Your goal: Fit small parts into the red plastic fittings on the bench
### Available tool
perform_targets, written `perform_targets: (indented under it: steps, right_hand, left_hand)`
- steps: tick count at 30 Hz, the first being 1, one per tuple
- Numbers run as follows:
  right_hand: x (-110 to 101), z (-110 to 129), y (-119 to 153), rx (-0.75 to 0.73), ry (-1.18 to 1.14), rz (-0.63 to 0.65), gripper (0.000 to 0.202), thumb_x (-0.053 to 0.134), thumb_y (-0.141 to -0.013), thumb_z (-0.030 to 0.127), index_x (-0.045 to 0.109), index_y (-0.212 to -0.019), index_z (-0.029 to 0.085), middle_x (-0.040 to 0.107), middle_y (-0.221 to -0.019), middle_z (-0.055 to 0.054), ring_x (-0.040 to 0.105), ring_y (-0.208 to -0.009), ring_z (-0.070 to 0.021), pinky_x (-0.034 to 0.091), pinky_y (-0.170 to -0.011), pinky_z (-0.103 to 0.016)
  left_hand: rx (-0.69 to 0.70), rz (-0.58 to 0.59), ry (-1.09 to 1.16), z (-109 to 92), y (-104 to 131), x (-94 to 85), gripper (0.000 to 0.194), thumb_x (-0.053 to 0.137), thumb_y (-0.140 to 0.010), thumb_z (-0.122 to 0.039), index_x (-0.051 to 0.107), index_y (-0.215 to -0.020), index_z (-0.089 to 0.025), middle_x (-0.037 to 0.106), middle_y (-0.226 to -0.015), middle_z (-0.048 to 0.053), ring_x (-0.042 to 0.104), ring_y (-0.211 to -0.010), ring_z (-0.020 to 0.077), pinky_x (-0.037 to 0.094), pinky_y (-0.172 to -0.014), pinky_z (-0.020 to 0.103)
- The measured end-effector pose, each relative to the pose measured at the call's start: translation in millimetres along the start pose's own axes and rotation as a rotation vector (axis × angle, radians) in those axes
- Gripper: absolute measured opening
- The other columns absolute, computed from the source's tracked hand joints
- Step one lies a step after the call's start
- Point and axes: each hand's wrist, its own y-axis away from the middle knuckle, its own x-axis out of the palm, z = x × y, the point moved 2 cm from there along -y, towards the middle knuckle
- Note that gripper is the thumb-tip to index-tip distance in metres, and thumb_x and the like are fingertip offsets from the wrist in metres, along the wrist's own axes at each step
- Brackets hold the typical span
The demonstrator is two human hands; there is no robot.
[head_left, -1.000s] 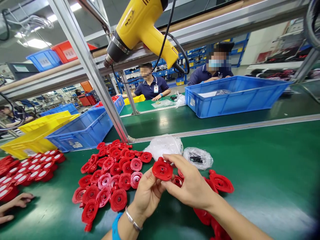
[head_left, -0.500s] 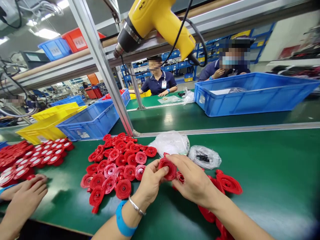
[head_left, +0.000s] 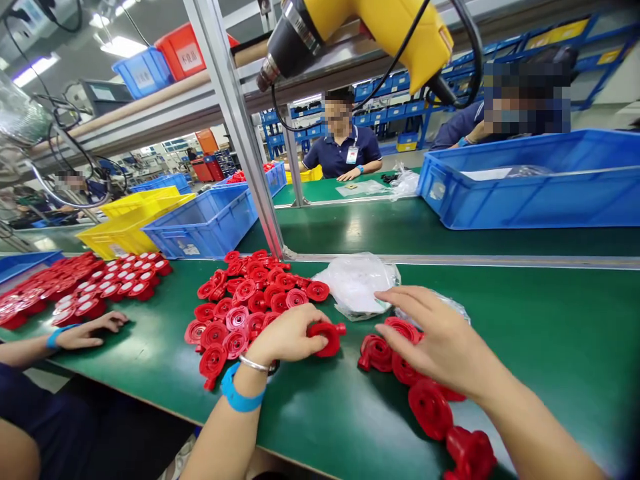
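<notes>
Pinching a red round part [head_left: 327, 339] between thumb and fingers, the left hand [head_left: 285, 337] is held with its back turned up over the green bench [head_left: 310, 413], its fingertips pointing right. The part's short stub sticks out to the right, past the fingertips; whether the part touches the bench cannot be told. A silver bangle [head_left: 255, 365] and a blue wristband [head_left: 240, 395] circle the left wrist, and the forearm slopes down and left from there. Just left of these fingers, and reaching beyond them, lies a crowded pile of red parts [head_left: 245, 290].

The right hand [head_left: 430, 333] hangs above a second group of red parts [head_left: 430, 407], which runs from beneath its fingers back toward the person. Its fingers stretch left, spread, with the thumb standing apart from them, and the forearm slants down to the right. A clear plastic bag [head_left: 356, 283] lies just beyond the right fingertips; contact cannot be made out. Well left of the left fingers, a co-worker's hand [head_left: 97, 330] rests at the bench.
</notes>
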Motion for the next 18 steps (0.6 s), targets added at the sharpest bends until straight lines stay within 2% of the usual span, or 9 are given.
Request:
perform_targets:
  steps: [1,3,6,9,12,15,18]
  right_hand:
    - [-4.7,-7.6,0.6,0.025,0.012,0.000,0.025,0.056,-0.090,0.027,0.062,-0.112,0.016,0.067,-0.102,-0.012,0.065,-0.093,-0.0257,0.057,-0.080,-0.041]
    - [-11.3,-21.8,2.8,0.094,0.031,0.038,0.020,0.052,-0.092,0.027,0.066,-0.103,0.018,0.069,-0.091,-0.008,0.067,-0.080,-0.0217,0.056,-0.071,-0.036]
    - [-16.1,-35.3,6.2,0.233,0.048,0.149,0.021,0.050,-0.090,0.029,0.068,-0.095,0.019,0.069,-0.084,-0.005,0.064,-0.067,-0.0174,0.052,-0.061,-0.030]
    - [-19.0,-38.8,6.3,0.345,0.044,0.245,0.020,0.050,-0.088,0.029,0.068,-0.091,0.021,0.070,-0.082,-0.003,0.064,-0.066,-0.0161,0.049,-0.059,-0.027]
    - [-20.6,-44.1,5.3,0.444,0.099,0.337,0.019,0.051,-0.086,0.028,0.068,-0.088,0.022,0.070,-0.082,-0.002,0.064,-0.069,-0.0165,0.045,-0.059,-0.026]
    - [-20.0,-59.7,7.7,0.545,0.236,0.393,0.019,0.051,-0.087,0.026,0.069,-0.091,0.020,0.072,-0.090,-0.003,0.065,-0.077,-0.0190,0.044,-0.067,-0.028]
    - [-16.3,-78.4,12.5,0.605,0.313,0.447,0.022,0.049,-0.088,0.021,0.070,-0.094,0.019,0.073,-0.097,-0.006,0.066,-0.087,-0.0220,0.044,-0.071,-0.029]
  left_hand:
    - [-0.001,0.029,-0.147,2.7,1.7,-2.6,0.028,0.062,-0.072,-0.019,0.073,-0.098,-0.021,0.070,-0.097,0.008,0.063,-0.091,0.0262,0.046,-0.078,0.033]
    - [-0.031,0.044,-0.242,5.4,4.8,-2.9,0.028,0.061,-0.067,-0.013,0.074,-0.090,-0.020,0.070,-0.092,0.009,0.064,-0.088,0.0296,0.045,-0.075,0.035]
    - [-0.075,0.017,-0.369,2.6,10.6,1.1,0.037,0.054,-0.068,-0.010,0.073,-0.099,-0.020,0.069,-0.096,0.012,0.066,-0.085,0.0323,0.044,-0.072,0.038]
    - [-0.152,-0.077,-0.523,-3.0,17.4,-0.8,0.041,0.049,-0.074,-0.010,0.068,-0.109,-0.021,0.066,-0.104,0.012,0.067,-0.080,0.0302,0.045,-0.069,0.038]
    - [-0.234,-0.229,-0.664,-8.9,17.1,-2.0,0.027,0.047,-0.084,-0.015,0.066,-0.102,-0.021,0.063,-0.102,0.009,0.066,-0.074,0.0249,0.046,-0.063,0.034]
    - [-0.129,-0.316,-0.562,-17.3,5.5,16.8,0.023,0.047,-0.092,-0.027,0.063,-0.107,-0.021,0.064,-0.103,0.007,0.066,-0.085,0.0230,0.051,-0.071,0.034]
    - [0.094,-0.259,-0.390,-26.6,-8.2,53.1,0.036,0.059,-0.088,-0.037,0.059,-0.120,-0.021,0.064,-0.112,0.007,0.062,-0.102,0.0236,0.052,-0.090,0.035]
